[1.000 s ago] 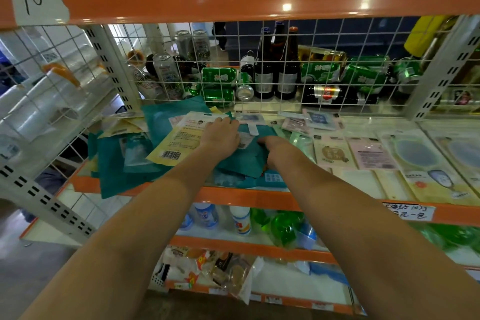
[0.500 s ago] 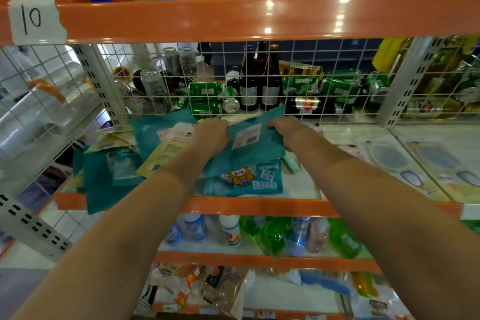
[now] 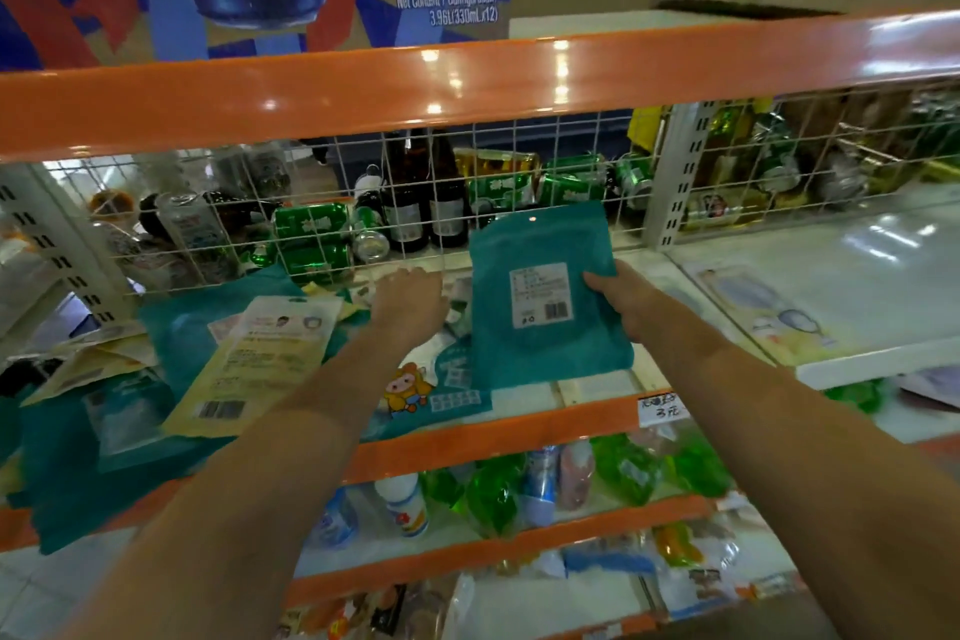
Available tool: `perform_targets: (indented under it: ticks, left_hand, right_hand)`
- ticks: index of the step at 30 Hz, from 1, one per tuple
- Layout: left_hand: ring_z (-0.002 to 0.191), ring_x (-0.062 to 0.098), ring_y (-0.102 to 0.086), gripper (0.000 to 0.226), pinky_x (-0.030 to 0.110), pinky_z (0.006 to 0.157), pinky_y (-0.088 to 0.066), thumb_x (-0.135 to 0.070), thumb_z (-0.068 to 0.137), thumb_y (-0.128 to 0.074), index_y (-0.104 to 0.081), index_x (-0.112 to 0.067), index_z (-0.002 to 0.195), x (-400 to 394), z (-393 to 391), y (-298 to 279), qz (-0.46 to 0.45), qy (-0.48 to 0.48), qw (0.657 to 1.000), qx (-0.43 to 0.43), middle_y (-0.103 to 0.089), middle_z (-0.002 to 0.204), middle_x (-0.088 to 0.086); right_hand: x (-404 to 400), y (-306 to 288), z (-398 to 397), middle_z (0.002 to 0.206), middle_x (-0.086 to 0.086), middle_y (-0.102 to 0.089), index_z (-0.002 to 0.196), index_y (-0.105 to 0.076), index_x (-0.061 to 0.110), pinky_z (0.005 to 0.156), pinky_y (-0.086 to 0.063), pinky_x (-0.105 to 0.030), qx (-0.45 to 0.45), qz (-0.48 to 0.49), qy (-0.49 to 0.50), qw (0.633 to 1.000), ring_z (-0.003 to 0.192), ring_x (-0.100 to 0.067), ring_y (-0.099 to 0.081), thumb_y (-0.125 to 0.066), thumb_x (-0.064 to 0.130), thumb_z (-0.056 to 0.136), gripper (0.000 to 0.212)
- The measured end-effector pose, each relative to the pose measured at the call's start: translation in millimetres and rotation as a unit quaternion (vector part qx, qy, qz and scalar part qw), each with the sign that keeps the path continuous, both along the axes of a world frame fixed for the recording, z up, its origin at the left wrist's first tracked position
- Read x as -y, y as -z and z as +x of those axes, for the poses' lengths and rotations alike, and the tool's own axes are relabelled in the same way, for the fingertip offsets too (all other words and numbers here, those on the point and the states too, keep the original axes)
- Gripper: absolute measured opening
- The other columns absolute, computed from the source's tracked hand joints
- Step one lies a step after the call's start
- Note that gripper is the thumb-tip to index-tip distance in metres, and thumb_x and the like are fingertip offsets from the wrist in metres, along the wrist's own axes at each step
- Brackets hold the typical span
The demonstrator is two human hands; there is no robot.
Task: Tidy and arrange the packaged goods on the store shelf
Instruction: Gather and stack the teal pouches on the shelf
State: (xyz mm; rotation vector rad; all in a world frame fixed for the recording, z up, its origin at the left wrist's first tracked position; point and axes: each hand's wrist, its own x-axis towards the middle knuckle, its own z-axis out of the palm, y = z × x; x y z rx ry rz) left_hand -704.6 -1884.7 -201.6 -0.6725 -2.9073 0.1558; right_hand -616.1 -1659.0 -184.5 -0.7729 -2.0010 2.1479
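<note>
My right hand (image 3: 626, 299) grips the right edge of a teal flat packet (image 3: 545, 296) with a white barcode label, holding it upright above the shelf (image 3: 467, 437). My left hand (image 3: 408, 299) reaches flat over the heap of packets near the wire back panel, fingers down on small packets; whether it grips one I cannot tell. A yellow packet (image 3: 260, 359) with a barcode lies left of my left arm on teal packets (image 3: 171, 327). A teal packet with a cartoon figure (image 3: 426, 390) lies under my left wrist.
Behind the wire mesh (image 3: 322, 203) stand brown bottles (image 3: 426, 203) and green cans (image 3: 311, 224). Pale mask packets (image 3: 769, 307) lie flat on the white shelf to the right. A price tag (image 3: 660, 408) hangs on the orange front rail. Lower shelves hold green pouches and white bottles.
My right hand has lifted the teal packet upright and to the right. My left hand let go of it and moved back onto the heap. My head has tilted upward.
</note>
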Motion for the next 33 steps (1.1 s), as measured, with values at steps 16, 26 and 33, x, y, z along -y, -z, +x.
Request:
perform_targets:
  ticks: [16,26,33]
  left_hand:
    - [0.098,0.028,-0.056,0.029,0.033,0.072,-0.042,-0.023,0.098,-0.034,-0.057,-0.009,0.110,-143,21,4,-0.008,0.125,0.992,-0.007,-0.059,0.109,0.011]
    - [0.107,0.029,-0.054,0.033,0.036,0.082,-0.046,-0.026,0.099,-0.035,-0.056,-0.012,0.120,-282,64,-4,0.013,0.171,0.985,-0.027,-0.057,0.118,0.010]
    - [0.108,0.028,-0.052,0.034,0.039,0.084,-0.042,-0.029,0.101,-0.030,-0.053,-0.013,0.120,-368,96,-1,0.011,0.182,0.983,-0.025,-0.056,0.117,0.009]
  right_hand:
    - [-121,5,59,0.127,-0.015,-0.059,0.134,-0.046,0.004,0.078,-0.051,-0.041,-0.034,-0.014,0.118,0.992,0.097,-0.026,-0.059,-0.050,0.014,0.098,0.037]
    - [-245,-4,114,0.119,-0.016,-0.062,0.127,-0.052,0.004,0.088,-0.051,-0.044,-0.043,0.008,0.152,0.987,0.097,-0.028,-0.060,-0.051,0.011,0.097,0.030]
    - [-328,-4,148,0.117,-0.013,-0.063,0.126,-0.053,0.008,0.088,-0.052,-0.046,-0.030,0.016,0.184,0.982,0.097,-0.028,-0.061,-0.054,0.015,0.096,0.031]
